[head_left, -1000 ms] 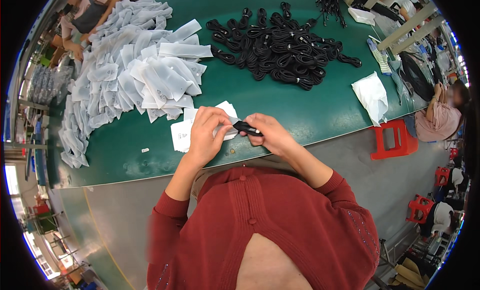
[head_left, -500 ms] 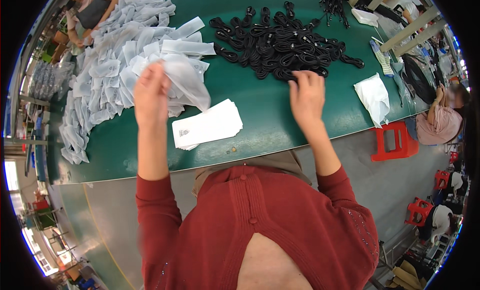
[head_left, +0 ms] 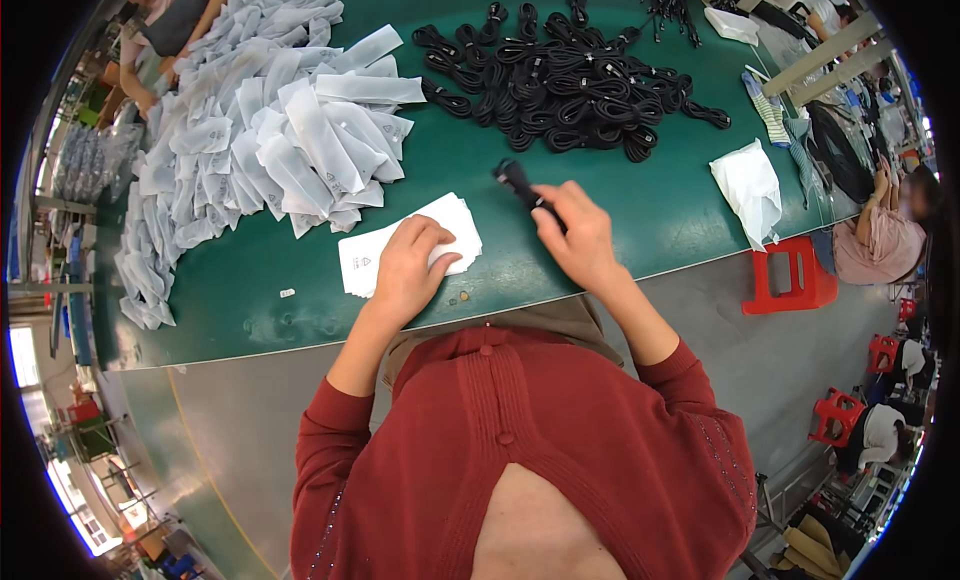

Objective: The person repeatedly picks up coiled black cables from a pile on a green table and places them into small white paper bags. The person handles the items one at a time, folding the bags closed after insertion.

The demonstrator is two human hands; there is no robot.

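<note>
My right hand (head_left: 582, 238) is closed round a coiled black cable (head_left: 516, 183), whose far end sticks out beyond the fingers, slightly blurred. It is held over the green table, nearer to me than the heap of coiled black cables (head_left: 570, 85). On a stack of flat white plastic bags (head_left: 455, 220) rests my left hand (head_left: 412, 264), fingers bent onto the top bag and thumb spread away from them. To the left lies a large pile of frosted bags (head_left: 240, 130); a dark shape shows faintly through some.
A crumpled white bag (head_left: 748, 192) lies near the table's right side, with a red stool (head_left: 795, 275) below it. A small white slip (head_left: 288, 293) lies at the left front. People sit at the far left and the right. More black cables (head_left: 670, 5) lie at the back.
My left hand has left the frosted bag it held on the pile and come down onto the white stack. My right hand has drawn a coiled cable from the heap toward me.
</note>
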